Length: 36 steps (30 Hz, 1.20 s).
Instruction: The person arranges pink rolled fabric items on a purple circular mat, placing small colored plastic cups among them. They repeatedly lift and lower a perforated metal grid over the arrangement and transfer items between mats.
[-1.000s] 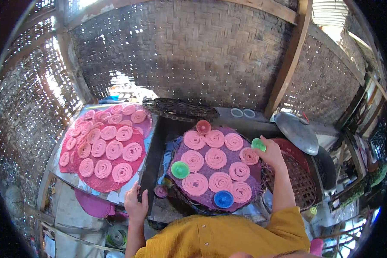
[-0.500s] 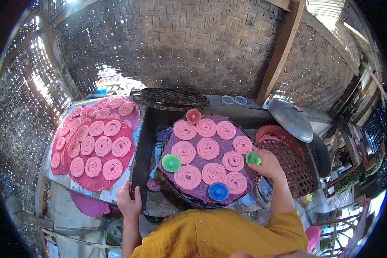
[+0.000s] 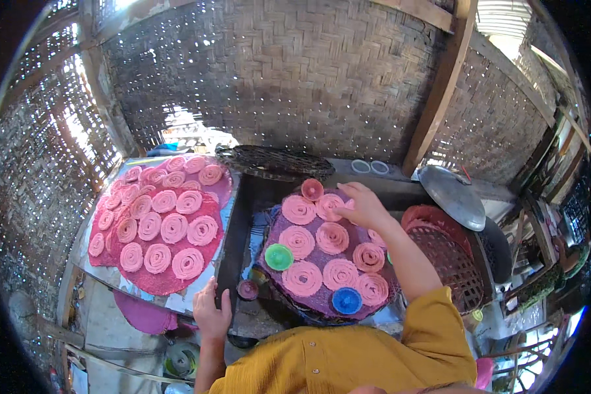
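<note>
Head view: left hand [image 3: 211,318] lies open; right hand [image 3: 366,213], fingers parted over coils [image 3: 327,206], could dent them by dipping.

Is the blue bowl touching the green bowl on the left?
Apart. The head view shows a clear gap between the blue bowl and the left green bowl, with a pink coil lying between them.

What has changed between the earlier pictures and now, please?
The right hand let go of the right-edge green cup, which had come toward the near side and is now mostly hidden by the forearm. The hand moved left and farther out, to the far pink coils. The left hand, other green cup, blue cup and red cup stayed.
</note>
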### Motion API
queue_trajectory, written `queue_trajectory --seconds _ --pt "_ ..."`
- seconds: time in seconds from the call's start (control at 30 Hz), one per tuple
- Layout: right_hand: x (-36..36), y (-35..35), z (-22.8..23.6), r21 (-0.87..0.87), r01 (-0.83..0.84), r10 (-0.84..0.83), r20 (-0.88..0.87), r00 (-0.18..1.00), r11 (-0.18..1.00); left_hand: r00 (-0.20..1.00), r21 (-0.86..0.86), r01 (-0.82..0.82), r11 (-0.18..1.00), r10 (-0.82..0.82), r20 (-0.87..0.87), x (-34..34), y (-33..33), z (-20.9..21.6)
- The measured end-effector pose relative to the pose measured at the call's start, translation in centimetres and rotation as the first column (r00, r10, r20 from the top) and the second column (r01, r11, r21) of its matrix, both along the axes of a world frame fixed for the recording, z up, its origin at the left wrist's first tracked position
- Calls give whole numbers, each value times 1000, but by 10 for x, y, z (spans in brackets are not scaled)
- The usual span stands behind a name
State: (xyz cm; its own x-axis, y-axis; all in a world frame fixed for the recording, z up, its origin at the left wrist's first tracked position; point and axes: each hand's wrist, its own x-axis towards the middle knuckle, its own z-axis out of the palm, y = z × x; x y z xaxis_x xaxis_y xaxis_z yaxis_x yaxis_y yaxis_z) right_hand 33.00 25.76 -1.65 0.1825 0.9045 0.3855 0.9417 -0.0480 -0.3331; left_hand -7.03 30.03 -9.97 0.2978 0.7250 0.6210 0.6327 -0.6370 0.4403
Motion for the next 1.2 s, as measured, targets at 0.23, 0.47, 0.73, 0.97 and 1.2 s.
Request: queue_trajectory --seconds 0.23,0.47,0.73,0.97,1.2 --pt "3 97 -38 -104 80 -65 137 988 991 1000 43 -10 999 9 15 3 2 -3" --pt "2 92 -11 -32 90 -92 -81 992 995 999 73 -22 997 20 33 4 2 -4" --pt "52 56 -14 -96 287 -283 52 958 953 999 61 -11 998 9 33 2 0 3" --pt "47 49 -25 -194 344 -331 93 939 919 1000 61 -7 998 5 30 4 0 3" --pt "58 49 -27 -33 335 -330 109 938 941 1000 79 6 997 -8 26 4 0 3"
